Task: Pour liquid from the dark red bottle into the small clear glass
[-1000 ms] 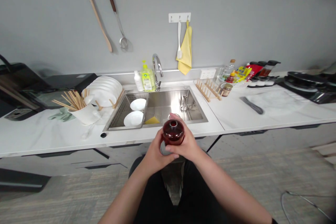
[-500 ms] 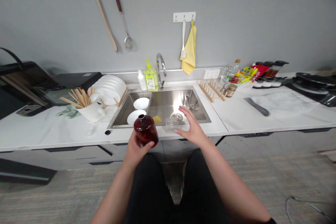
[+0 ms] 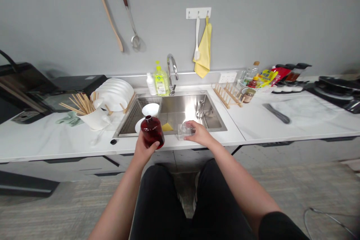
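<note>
My left hand (image 3: 143, 149) is wrapped round a dark red-brown bottle (image 3: 153, 133), its neck uncapped and tilted slightly left, above the sink's front edge. A small clear container (image 3: 184, 131) stands on the front rim of the sink. My right hand (image 3: 197, 134) grips it from the right, thumb at the front and fingers behind. To the left of the bottle, a small black cap (image 3: 113, 141) lies on the counter. Behind the bottle, white bowls (image 3: 151, 110) sit in the sink's rack, one partly hidden. A yellow sponge or cloth (image 3: 167, 127) shows inside the steel sink (image 3: 180, 108).
A curved faucet (image 3: 172, 73) rises behind the sink beside a yellow-green pump bottle (image 3: 161, 82). At left stand a white pitcher of chopsticks (image 3: 94, 120) and racked plates (image 3: 116, 92). A wooden rack (image 3: 229, 96) and a jar (image 3: 248, 96) are at right.
My right hand has moved left and closed on the clear container. The bottle in my left hand has shifted slightly up and left. The view has moved a little.
</note>
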{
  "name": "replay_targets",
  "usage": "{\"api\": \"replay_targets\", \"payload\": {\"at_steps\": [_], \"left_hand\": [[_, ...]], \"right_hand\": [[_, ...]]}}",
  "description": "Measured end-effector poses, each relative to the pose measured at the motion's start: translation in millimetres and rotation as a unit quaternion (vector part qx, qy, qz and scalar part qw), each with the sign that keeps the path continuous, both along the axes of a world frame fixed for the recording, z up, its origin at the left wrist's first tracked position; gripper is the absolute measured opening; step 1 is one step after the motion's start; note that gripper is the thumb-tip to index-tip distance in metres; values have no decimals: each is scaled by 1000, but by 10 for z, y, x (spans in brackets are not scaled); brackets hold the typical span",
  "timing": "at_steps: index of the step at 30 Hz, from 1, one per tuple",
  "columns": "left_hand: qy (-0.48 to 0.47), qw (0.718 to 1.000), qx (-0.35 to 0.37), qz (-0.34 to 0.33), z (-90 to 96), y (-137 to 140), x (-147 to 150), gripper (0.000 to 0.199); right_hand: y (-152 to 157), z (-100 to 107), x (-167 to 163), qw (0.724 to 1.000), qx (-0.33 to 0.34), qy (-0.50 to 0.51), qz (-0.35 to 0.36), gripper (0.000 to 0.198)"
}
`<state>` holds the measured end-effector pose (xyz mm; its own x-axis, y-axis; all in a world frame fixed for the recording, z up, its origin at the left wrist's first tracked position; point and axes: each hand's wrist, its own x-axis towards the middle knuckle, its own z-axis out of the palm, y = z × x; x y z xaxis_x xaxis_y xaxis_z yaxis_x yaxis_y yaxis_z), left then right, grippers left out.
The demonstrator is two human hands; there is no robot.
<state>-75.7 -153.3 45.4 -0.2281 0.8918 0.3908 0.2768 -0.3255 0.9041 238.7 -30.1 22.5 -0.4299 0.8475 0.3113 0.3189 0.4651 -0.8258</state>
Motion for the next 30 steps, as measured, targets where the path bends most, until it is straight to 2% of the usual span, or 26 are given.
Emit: {"api": "replay_targets", "payload": {"at_steps": [4,9,13,18,23,27,30], "left_hand": [[12,999,38,14,9,320,52,92],[18,999,24,-12,59,838,86,82],[40,998,23,-30,87,1296,127,83],[68,997,26,-21,-86,1762,198,84],[112,993,16,-21,-309,1967,161,84],[144,989,8,-18,-361,1985,136,81],[175,985,5,-8,-380,1984,141,81]], "right_hand": [[311,68,77,996,-44,75,-14,78],[795,106,81,991,-63,118,-21,90],[1141,3,-14,991,-58,104,-58,103],[1443,-202,-112,995,-61,69,-44,89],[1562,-418,-160,995,-70,52,-53,81],[1614,-509,-137,995,-68,58,-50,79],[1638,-517,-101,992,-72,81,-63,87]]}}
